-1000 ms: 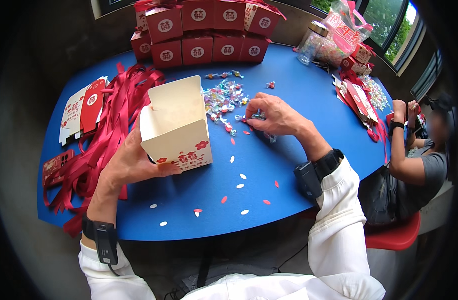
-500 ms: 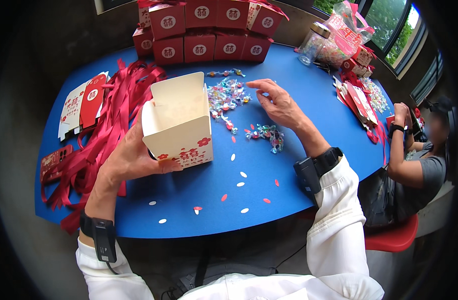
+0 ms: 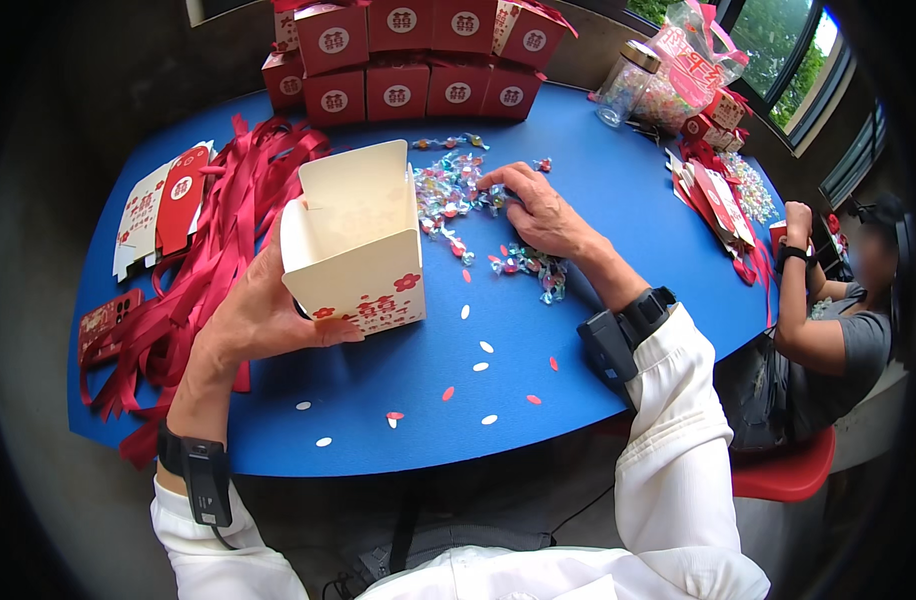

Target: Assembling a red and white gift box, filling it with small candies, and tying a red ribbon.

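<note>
Taking the blue counter (image 3: 348, 390) as the clock face, here's the left hand (image 3: 258, 310), clamped on an open gift box (image 3: 363, 285) just toward ten o'clock from the centre! Thumb across the printed front, fingers hidden along the far side; the box's mouth gapes upward, cream inside, red blossoms outside. Whether its base touches the counter, I can't tell.

Over to one o'clock, and the right hand (image 3: 543, 215) is well apart from the left, fingers bent down at the edge of a heap of wrapped candies (image 3: 443, 190). Is it pinching one? Can't tell; the fingertips mask it. Just below that hand, a smaller candy cluster (image 3: 553, 285) glitters at three o'clock.

Around the field now! At twelve, red gift boxes (image 3: 398, 90) stacked two rows high. At ten, flat cartons (image 3: 143, 220) beside a long tangle of crimson ribbons (image 3: 243, 190), with a red phone (image 3: 108, 320) at nine. Red and white oval slips (image 3: 490, 420) are scattered around five and six. Out at one to two o'clock, a lidded jar (image 3: 623, 90) next to a bulging plastic bag (image 3: 678, 85); and at three, a seated co-worker (image 3: 853, 335), hands raised.
</note>
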